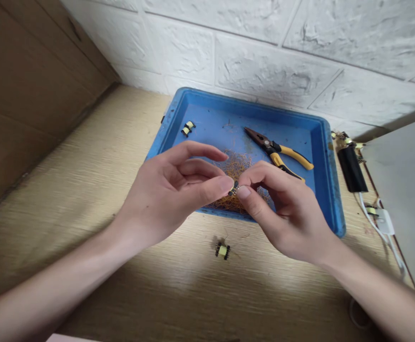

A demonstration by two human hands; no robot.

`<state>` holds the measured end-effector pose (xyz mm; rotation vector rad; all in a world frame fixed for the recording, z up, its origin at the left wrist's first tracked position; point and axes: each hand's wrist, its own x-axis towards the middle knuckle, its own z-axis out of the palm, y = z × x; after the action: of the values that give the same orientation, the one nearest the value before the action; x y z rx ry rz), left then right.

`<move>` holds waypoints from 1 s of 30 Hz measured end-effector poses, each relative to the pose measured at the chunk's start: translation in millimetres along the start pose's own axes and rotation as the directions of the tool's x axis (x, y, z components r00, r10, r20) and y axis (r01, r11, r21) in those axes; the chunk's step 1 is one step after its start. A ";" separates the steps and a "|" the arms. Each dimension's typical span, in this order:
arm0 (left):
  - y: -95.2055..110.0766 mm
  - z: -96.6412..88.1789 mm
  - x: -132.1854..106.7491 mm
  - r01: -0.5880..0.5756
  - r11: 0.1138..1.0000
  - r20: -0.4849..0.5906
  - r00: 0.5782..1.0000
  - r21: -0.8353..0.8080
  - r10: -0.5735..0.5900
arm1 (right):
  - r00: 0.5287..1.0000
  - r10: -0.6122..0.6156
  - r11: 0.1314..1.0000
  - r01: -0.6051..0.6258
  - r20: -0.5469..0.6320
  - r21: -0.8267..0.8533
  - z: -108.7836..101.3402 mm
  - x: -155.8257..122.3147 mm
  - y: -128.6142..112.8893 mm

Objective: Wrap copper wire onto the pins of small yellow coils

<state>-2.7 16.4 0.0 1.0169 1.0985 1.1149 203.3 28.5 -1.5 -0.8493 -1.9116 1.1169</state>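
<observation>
Head view: the left hand (168, 194) and right hand (282, 213) meet above the blue tray (330, 180), their fingers (225, 184) closed in a pinch on a small wire-wound coil (233, 188). Below it lies a tangle of copper wire (234, 166). Yellow-handled pliers (293, 156) and a second coil (188, 128) lie in the tray; a third coil (222, 250) sits on the desk (86, 213) just in front of it.

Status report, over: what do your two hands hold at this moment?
Left hand and right hand pinching small coil bobbin. Copper wire in blue tray below.
</observation>
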 end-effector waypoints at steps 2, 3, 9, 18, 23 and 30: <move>1.1 0.9 -0.3 0.006 1.000 -0.005 1.000 -0.003 -0.006 | 1.000 -0.003 1.000 0.003 0.005 -0.023 -0.2 0.5 -1.2; 1.5 1.3 -0.4 0.006 1.000 -0.010 1.000 0.003 -0.006 | 1.000 -0.007 0.999 0.007 0.007 -0.034 -0.1 0.8 -1.8; 2.4 2.7 0.0 0.003 1.000 -0.017 1.000 -0.007 -0.003 | 1.000 -0.013 0.999 0.012 -0.022 -0.045 0.1 1.2 -3.9; 0.0 0.5 -0.1 -0.034 0.999 -0.026 0.999 -0.005 0.034 | 0.995 -0.081 0.992 0.076 -0.052 -0.101 2.4 -0.3 -4.7; 1.1 1.8 -0.9 -0.029 0.999 -0.033 0.999 0.031 0.030 | 0.987 -0.130 0.975 0.110 -0.094 -0.193 5.0 -1.0 -3.9; 1.2 1.9 -2.1 -0.041 0.997 -0.049 0.998 0.073 0.044 | 0.986 -0.126 0.970 0.100 -0.108 -0.220 4.2 -3.3 -4.9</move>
<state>-1.3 14.4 1.8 1.0776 1.1694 1.1478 200.5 22.1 0.7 -0.8909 -1.9745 0.7834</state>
